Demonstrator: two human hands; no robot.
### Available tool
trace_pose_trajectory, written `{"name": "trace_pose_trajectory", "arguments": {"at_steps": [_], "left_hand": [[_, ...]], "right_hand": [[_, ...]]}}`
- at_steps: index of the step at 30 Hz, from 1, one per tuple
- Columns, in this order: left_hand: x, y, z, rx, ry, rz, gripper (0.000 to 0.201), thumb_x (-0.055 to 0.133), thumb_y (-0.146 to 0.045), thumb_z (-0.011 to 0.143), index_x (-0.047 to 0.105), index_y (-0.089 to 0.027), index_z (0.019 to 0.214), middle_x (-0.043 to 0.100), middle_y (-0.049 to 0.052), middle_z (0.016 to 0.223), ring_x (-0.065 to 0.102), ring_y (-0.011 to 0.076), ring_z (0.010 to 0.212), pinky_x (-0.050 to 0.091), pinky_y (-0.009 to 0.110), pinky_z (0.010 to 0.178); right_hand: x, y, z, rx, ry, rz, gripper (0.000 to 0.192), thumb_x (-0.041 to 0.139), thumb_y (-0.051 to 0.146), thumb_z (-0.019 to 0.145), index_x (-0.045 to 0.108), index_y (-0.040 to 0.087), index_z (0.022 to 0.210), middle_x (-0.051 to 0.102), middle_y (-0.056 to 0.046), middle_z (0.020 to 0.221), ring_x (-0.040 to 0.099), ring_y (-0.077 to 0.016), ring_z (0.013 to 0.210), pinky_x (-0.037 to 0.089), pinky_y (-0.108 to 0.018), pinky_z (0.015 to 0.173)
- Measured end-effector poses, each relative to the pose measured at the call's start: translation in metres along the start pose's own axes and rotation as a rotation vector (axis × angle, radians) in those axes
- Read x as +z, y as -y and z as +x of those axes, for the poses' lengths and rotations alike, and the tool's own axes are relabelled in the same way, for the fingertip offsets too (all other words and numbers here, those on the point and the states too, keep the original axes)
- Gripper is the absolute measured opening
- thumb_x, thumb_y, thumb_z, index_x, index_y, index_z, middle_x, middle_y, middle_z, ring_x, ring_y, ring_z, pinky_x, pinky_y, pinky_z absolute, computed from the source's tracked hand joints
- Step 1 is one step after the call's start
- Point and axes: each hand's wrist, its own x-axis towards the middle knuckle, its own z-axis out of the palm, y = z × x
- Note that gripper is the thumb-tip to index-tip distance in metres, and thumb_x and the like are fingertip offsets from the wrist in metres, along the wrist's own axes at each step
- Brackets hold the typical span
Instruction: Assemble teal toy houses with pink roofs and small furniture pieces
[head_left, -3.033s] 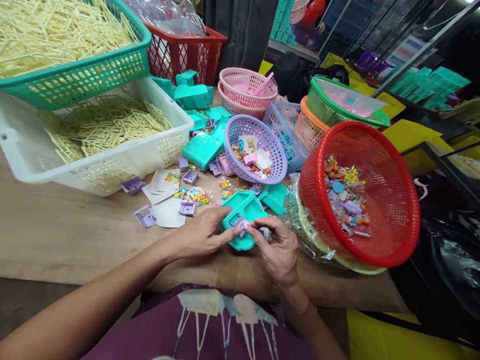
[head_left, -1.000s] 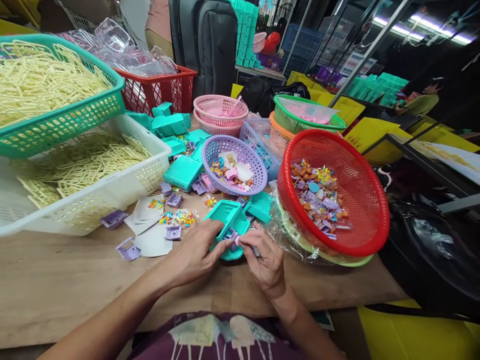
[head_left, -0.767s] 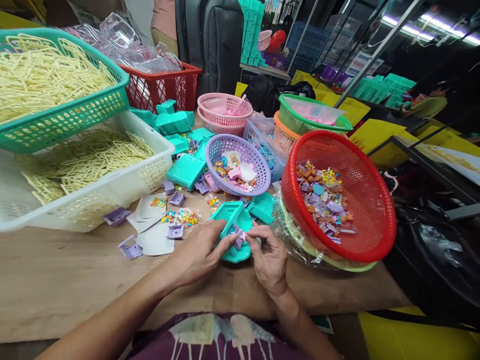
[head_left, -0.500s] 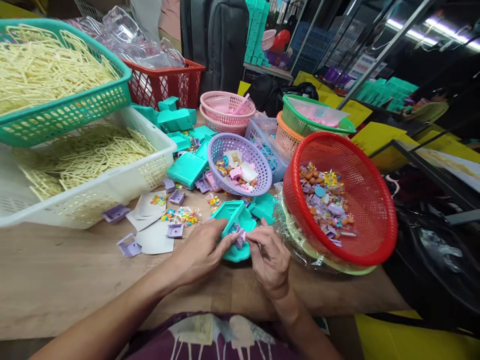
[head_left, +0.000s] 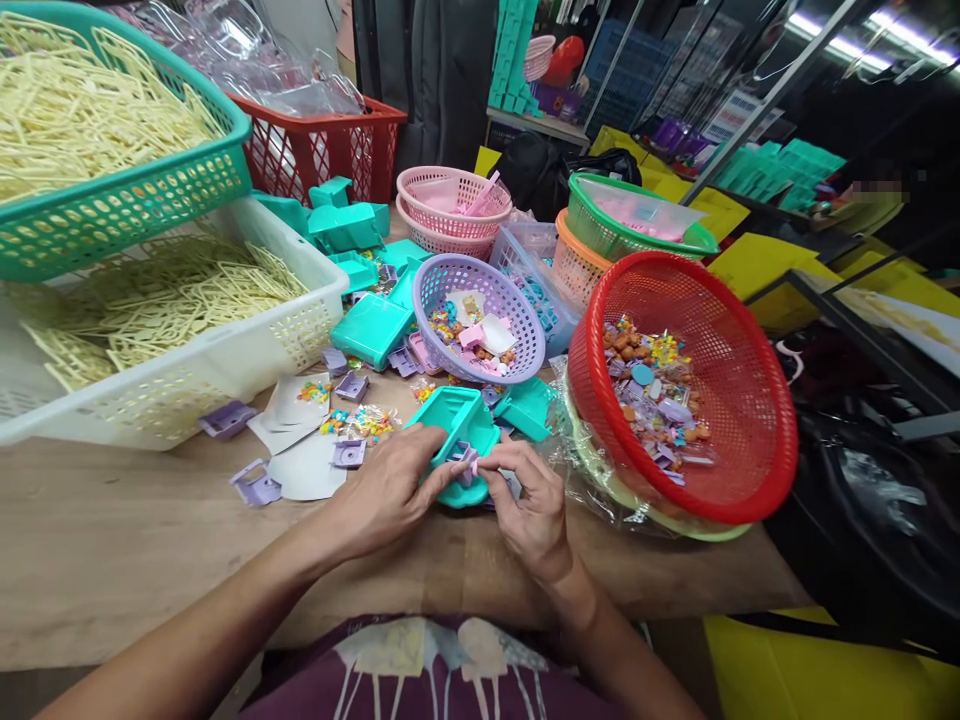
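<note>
A turquoise plastic case is tilted up off the table in front of me. My left hand grips its left side, thumb pressed on a small purple plastic part inside the case. My right hand pinches a tiny pink piece against that purple part; the fingertips partly hide it. Just beyond the right hand lies another turquoise piece. Left of my hands, loose purple parts, white cards and small bags of colourful bits rest on the table.
A red basket of mixed small parts stands tilted at right, over crinkled clear plastic. Behind the case sits a purple basket. A white crate and a green basket, both with pale yellow strips, fill the left. Pink baskets stand farther back.
The turquoise case is tipped a little differently and sits slightly higher and to the left in view, with both hands. The right fingers still pinch the pink piece.
</note>
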Motion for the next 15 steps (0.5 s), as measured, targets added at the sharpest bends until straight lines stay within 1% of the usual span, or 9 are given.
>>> {"name": "trace_pose_trajectory", "arguments": {"at_steps": [3, 6, 8, 10, 13, 15], "left_hand": [[0.001, 0.0, 0.0, 0.006, -0.006, 0.007, 0.034, 0.035, -0.045, 0.1, 0.045, -0.02, 0.08, 0.052, 0.002, 0.079, 0.049, 0.0189, 0.074, 0.037, 0.032, 0.069], [0.004, 0.001, 0.001, -0.008, -0.017, 0.024, 0.034, 0.034, -0.045, 0.101, 0.044, -0.02, 0.08, 0.051, 0.002, 0.077, 0.048, 0.0187, 0.073, 0.037, 0.032, 0.068], [0.005, 0.002, 0.0, -0.016, -0.035, 0.038, 0.034, 0.034, -0.046, 0.101, 0.044, -0.02, 0.08, 0.051, 0.002, 0.077, 0.049, 0.0189, 0.073, 0.037, 0.032, 0.068], [0.004, 0.005, -0.003, 0.003, -0.029, 0.058, 0.034, 0.037, -0.048, 0.1, 0.046, -0.02, 0.082, 0.052, 0.002, 0.078, 0.05, 0.0196, 0.075, 0.037, 0.033, 0.07], [0.0, 0.009, -0.015, 0.096, 0.043, 0.147, 0.033, 0.044, -0.051, 0.096, 0.052, -0.02, 0.088, 0.057, 0.004, 0.084, 0.054, 0.0224, 0.081, 0.037, 0.038, 0.075], [-0.002, 0.011, -0.026, 0.158, 0.094, 0.241, 0.032, 0.051, -0.052, 0.093, 0.054, -0.02, 0.089, 0.059, 0.004, 0.087, 0.056, 0.0248, 0.083, 0.037, 0.043, 0.08]], "right_hand": [[0.004, -0.003, 0.002, 0.008, -0.013, 0.009, 0.014, 0.059, 0.015, 0.093, 0.068, 0.024, 0.099, 0.065, -0.001, 0.09, 0.064, -0.0141, 0.085, 0.047, -0.041, 0.104], [0.009, -0.005, 0.003, -0.022, -0.042, -0.024, 0.016, 0.058, 0.015, 0.093, 0.068, 0.025, 0.101, 0.066, -0.001, 0.089, 0.064, -0.0147, 0.083, 0.047, -0.044, 0.105], [0.015, -0.006, 0.0, -0.038, -0.072, -0.048, 0.018, 0.058, 0.014, 0.093, 0.068, 0.025, 0.102, 0.066, -0.001, 0.09, 0.065, -0.0151, 0.084, 0.045, -0.046, 0.107], [0.021, -0.005, -0.008, -0.026, -0.084, -0.047, 0.019, 0.057, 0.013, 0.092, 0.068, 0.025, 0.102, 0.066, -0.002, 0.091, 0.065, -0.0154, 0.085, 0.045, -0.047, 0.107], [0.028, 0.0, -0.027, 0.014, -0.016, 0.023, 0.017, 0.056, 0.013, 0.092, 0.067, 0.025, 0.099, 0.067, -0.002, 0.087, 0.065, -0.0154, 0.083, 0.047, -0.045, 0.104], [0.029, 0.004, -0.037, 0.003, 0.069, 0.077, 0.015, 0.057, 0.013, 0.092, 0.067, 0.023, 0.099, 0.068, -0.002, 0.085, 0.064, -0.0156, 0.081, 0.052, -0.039, 0.094]]}}
